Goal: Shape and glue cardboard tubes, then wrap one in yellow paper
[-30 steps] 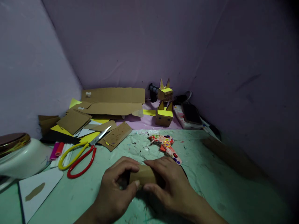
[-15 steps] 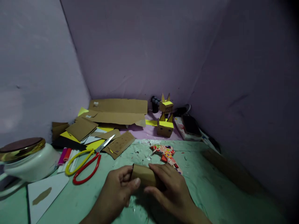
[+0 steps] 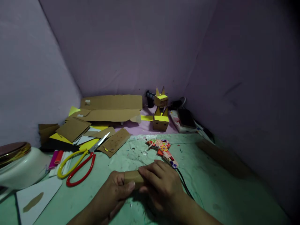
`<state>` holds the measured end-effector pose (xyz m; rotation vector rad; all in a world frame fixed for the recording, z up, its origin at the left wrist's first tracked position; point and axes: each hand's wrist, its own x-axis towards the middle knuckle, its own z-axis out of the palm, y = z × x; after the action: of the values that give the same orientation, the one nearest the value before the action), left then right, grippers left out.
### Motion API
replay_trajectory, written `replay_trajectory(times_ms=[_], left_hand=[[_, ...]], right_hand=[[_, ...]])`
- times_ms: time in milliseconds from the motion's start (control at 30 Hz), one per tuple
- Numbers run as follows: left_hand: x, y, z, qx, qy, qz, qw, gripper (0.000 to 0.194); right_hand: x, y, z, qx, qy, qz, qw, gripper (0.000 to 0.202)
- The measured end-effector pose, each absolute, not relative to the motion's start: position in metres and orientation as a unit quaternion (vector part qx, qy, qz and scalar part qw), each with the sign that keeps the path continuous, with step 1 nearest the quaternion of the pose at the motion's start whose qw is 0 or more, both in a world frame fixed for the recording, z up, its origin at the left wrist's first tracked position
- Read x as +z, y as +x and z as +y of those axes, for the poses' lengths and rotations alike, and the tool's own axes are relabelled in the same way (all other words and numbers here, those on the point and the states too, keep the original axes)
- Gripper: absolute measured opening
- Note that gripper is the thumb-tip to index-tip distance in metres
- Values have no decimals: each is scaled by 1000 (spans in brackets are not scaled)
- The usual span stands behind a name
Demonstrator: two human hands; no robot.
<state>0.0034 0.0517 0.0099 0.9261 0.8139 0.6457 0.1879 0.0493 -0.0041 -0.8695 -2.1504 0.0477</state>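
A small piece of brown cardboard (image 3: 133, 177), curved or folded, is held low over the green tabletop. My left hand (image 3: 116, 190) grips its left end with the thumb along the front. Over its right end lie the bent fingers of my right hand (image 3: 161, 184), which hide much of that side. Just beyond my right hand rests a glue gun (image 3: 161, 150) with a colourful pattern, its black cord running toward me. Scissors (image 3: 90, 153) with one yellow and one red handle lie to the left, blades apart.
Left are markers (image 3: 56, 159), a white pot (image 3: 25, 170) with a gold-rimmed lid and a white card (image 3: 37, 200). Cardboard sheets (image 3: 110, 111) and scraps lie at the back left. Two small cardboard boxes with pointed ears (image 3: 161, 123) stand behind the glue gun, near a phone (image 3: 186, 118).
The cardboard piece is turned flatter and sits lower, with my right hand covering more of it. The whole view has shifted, so the table things appear farther left and the glue gun's cord shows.
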Motion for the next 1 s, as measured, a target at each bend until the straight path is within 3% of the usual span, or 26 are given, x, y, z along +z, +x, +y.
replay_trajectory(times_ms=[167, 367, 500, 633, 733, 867, 1000], left_hand=[[11, 3, 53, 299, 422, 422, 744, 42], [11, 3, 64, 323, 318, 447, 771, 43], [13, -1, 66, 313, 265, 413, 813, 42], [16, -6, 62, 264, 344, 394, 810, 48], [21, -10, 60, 229, 499, 404, 732, 51], [27, -12, 60, 234, 729, 374, 523, 29], [28, -13, 60, 281, 774, 355, 443, 29]], right_hand=[[-6, 189, 57, 21, -361, -852, 379, 26], [-6, 203, 67, 87, -361, -846, 382, 62], [-10, 206, 68, 60, -350, -871, 340, 42], [-12, 206, 71, 89, -346, -850, 386, 37], [-10, 207, 73, 116, -333, -847, 398, 41], [-5, 208, 71, 191, -324, -826, 420, 43], [0, 203, 66, 293, -339, -786, 426, 44]])
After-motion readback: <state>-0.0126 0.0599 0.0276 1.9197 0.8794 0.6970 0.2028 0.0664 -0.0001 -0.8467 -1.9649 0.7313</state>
